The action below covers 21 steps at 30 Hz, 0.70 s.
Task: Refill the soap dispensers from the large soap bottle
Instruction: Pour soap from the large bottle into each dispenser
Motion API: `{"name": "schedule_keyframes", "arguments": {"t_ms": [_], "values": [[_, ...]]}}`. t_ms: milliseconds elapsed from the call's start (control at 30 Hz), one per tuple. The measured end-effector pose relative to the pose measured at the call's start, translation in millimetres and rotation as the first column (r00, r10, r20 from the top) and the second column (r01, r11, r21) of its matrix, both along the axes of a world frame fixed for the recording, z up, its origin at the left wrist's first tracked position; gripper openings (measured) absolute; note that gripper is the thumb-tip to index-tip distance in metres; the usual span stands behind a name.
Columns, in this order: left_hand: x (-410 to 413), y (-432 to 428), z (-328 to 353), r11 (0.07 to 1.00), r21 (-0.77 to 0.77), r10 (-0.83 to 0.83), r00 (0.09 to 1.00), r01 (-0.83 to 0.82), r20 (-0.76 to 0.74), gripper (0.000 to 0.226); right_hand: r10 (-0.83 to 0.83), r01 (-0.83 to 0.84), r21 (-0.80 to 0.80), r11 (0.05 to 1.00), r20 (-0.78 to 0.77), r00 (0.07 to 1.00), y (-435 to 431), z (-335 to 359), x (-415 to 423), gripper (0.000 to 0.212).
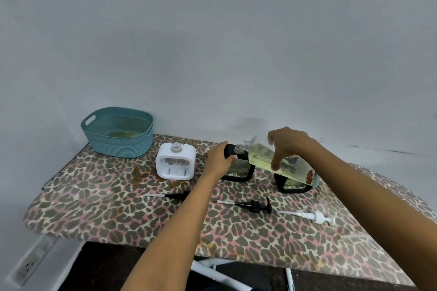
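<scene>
My right hand [287, 146] grips the large clear soap bottle [264, 158], tilted with its open mouth over the neck of the middle black-framed dispenser [238, 168]. My left hand [218, 158] holds that dispenser by its top left corner. Yellow-green soap fills the bottle's lower side. A white-framed dispenser [176, 160] stands open to the left. A second black-framed dispenser [293, 184] stands to the right, partly hidden behind the bottle. Two black pumps [253, 205] [170, 195] and a white pump [312, 216] lie on the board in front.
A teal plastic basket [118, 132] stands at the back left of the leopard-print ironing board [106, 208]. A grey wall rises right behind. A power strip [33, 262] lies on the floor at lower left.
</scene>
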<state>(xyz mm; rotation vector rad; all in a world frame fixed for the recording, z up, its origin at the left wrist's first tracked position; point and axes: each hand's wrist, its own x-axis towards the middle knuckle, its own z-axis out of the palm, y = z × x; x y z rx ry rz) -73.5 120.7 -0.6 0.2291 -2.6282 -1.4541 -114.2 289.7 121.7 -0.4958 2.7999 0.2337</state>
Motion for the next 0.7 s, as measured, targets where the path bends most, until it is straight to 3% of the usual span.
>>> {"name": "schedule_keyframes", "arguments": {"t_ms": [433, 700], "values": [[-0.6, 1.2, 0.3, 1.0, -0.022, 0.006, 1.0, -0.006, -0.015, 0.055, -0.072, 0.081, -0.218, 0.973, 0.047, 0.996, 10.1, -10.6, 3.9, 0.08], [-1.0, -3.3, -2.4, 0.999, -0.049, 0.016, 1.0, -0.016, -0.017, 0.061, -0.082, 0.111, -0.478, 0.872, 0.081, 0.993, 15.9, -32.0, 7.8, 0.072]]}}
